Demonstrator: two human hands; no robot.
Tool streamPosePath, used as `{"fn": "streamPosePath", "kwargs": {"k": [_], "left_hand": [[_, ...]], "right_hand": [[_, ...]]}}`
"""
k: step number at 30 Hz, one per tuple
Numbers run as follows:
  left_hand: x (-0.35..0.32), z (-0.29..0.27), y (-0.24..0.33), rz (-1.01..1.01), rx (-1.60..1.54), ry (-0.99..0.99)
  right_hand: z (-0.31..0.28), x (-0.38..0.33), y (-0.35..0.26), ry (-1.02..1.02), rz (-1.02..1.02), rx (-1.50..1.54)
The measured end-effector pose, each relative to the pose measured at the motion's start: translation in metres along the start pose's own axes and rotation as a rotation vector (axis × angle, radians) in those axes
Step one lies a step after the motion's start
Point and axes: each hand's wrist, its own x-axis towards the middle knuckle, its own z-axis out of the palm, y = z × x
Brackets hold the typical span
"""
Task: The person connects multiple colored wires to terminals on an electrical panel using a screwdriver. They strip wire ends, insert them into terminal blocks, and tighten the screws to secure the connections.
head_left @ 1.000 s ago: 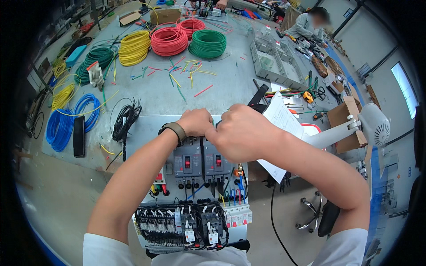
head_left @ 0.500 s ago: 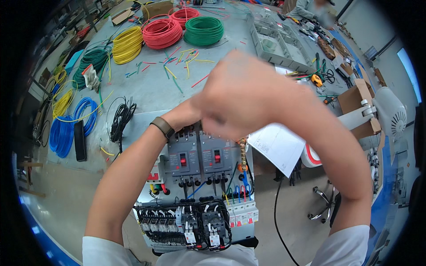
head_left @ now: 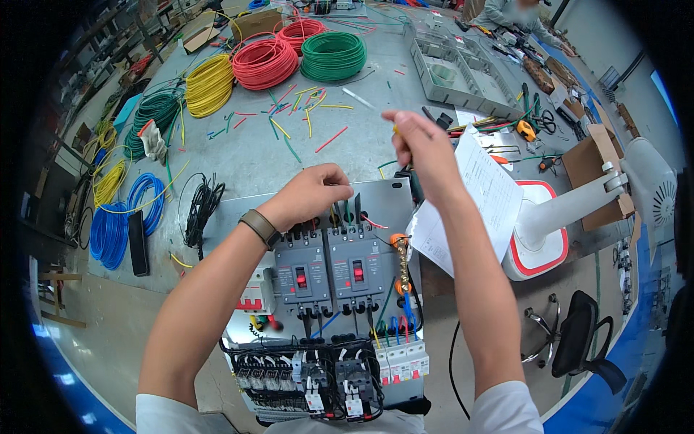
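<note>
My left hand [head_left: 318, 194] is closed in a pinch above the top terminals of the left grey circuit breaker [head_left: 300, 271]; whatever its fingers hold is hidden. Close to the fingertips, short black and green wires [head_left: 348, 215] stand up from the right circuit breaker [head_left: 356, 267], and a thin red-and-white wire lies beside them. My right hand [head_left: 429, 155] is raised beyond the panel's far right corner, its fingers curled. A small yellow bit shows at its fingertips, too little to name. A blurred, pale, stick-like piece [head_left: 358, 98] appears just past them.
The metal mounting panel [head_left: 238, 210] carries relays [head_left: 264, 376] and small breakers [head_left: 401, 362]. Wire coils, such as the red coil [head_left: 264, 65], and cut wire scraps lie on the table. Paper [head_left: 470, 202] and a white stand with a red-edged base [head_left: 538, 249] are at right. A person [head_left: 499, 18] is beyond.
My right hand has lifted off the breakers and swung right, uncovering the wires. My left hand stays near the terminals, now in plain sight. The paper appears raised and shifted right.
</note>
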Motion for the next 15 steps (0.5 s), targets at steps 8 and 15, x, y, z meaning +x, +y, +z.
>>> {"fn": "streamPosePath", "kwargs": {"k": [8, 15], "left_hand": [[0.004, -0.008, 0.005, -0.065, -0.008, -0.087], [0.01, -0.014, 0.006, -0.116, -0.031, -0.113]], "right_hand": [[0.023, -0.004, 0.058, 0.009, -0.189, -0.327], [0.035, -0.011, 0.07, 0.042, -0.312, -0.595]]}}
